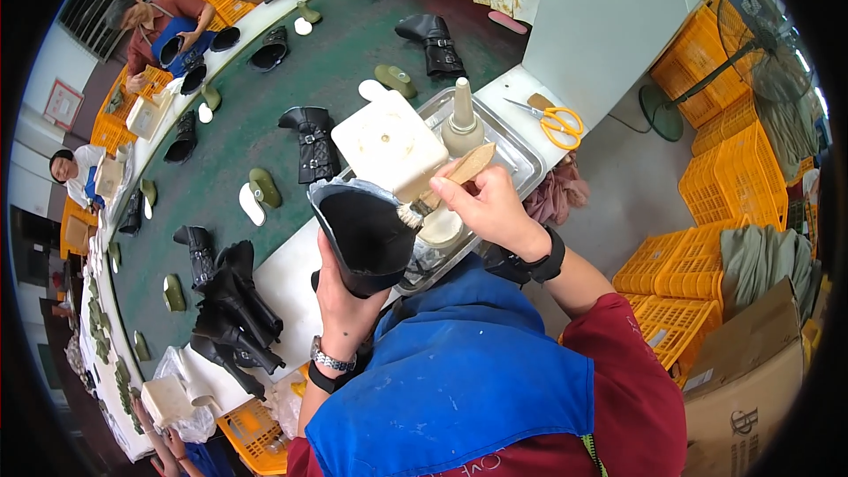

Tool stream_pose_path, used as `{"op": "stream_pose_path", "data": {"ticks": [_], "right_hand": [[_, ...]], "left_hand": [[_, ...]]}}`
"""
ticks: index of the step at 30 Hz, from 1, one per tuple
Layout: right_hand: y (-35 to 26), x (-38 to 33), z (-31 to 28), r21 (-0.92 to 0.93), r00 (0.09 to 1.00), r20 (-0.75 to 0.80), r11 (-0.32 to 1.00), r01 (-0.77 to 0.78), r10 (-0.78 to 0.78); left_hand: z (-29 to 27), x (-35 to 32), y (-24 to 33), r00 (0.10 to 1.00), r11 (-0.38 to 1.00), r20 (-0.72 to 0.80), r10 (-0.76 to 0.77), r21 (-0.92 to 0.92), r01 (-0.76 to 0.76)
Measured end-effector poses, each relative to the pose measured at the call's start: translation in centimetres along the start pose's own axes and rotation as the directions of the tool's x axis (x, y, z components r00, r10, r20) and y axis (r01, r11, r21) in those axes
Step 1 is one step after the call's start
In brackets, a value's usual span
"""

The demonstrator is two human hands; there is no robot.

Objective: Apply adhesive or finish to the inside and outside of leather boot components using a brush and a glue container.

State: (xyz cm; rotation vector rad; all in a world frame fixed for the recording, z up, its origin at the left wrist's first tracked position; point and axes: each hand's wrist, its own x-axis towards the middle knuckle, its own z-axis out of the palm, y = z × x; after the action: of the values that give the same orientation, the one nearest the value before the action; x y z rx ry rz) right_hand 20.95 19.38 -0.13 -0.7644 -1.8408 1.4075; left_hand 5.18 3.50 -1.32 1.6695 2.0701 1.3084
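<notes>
My left hand (339,299) grips a black boot (364,234) from below and the side, its wide top opening tilted up toward me. In my right hand (487,203) is a brush with a wooden handle (469,164), pinched between thumb and fingers. The brush's pale bristles touch or nearly touch the rim of the boot's opening on its right side. Close by, a metal tray (521,159) carries a white plastic container (386,143) and a cream bottle with a tall nozzle (462,124). A round whitish pot partly shows beneath my right hand.
A green conveyor (225,146) curves past, carrying black boots (315,143) and green-and-white sole pieces (263,187). More boots (237,309) lie piled at left. Orange-handled scissors (558,126) rest at the right. Orange crates (724,172), a fan (664,112) and a cardboard box (746,380) stand beyond. Co-workers (168,26) sit across.
</notes>
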Motion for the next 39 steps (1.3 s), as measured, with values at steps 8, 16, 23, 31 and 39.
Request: {"op": "stream_pose_path", "data": {"ticks": [8, 16, 23, 31, 39], "right_hand": [[-0.9, 0.7, 0.4, -0.147, 0.969, -0.01, 0.959, 0.245, -0.249], [-0.5, -0.4, 0.6, -0.046, 0.971, 0.043, 0.971, 0.235, -0.234], [-0.9, 0.0, 0.4, 0.086, 0.984, -0.016, 0.98, 0.18, -0.179], [-0.8, -0.5, 1.6, 0.079, 0.94, 0.024, 0.938, 0.336, -0.339], [-0.7, -1.6, 1.9, 0.404, 0.99, 0.131, 0.915, -0.009, -0.048]], "left_hand": [[-0.1, -0.4, -0.1, 0.997, 1.0, 0.073, -0.01, -0.003, 0.01], [0.1, 0.4, -0.3, 0.994, 0.994, -0.093, 0.055, 0.097, -0.046], [0.3, 0.7, -0.8, 0.977, 0.966, -0.125, 0.171, 0.215, -0.142], [0.4, 1.0, -1.8, 0.93, 0.889, -0.187, 0.316, 0.399, -0.222], [0.0, 1.3, -2.2, 0.926, 0.806, -0.17, 0.337, 0.561, -0.191]]}}
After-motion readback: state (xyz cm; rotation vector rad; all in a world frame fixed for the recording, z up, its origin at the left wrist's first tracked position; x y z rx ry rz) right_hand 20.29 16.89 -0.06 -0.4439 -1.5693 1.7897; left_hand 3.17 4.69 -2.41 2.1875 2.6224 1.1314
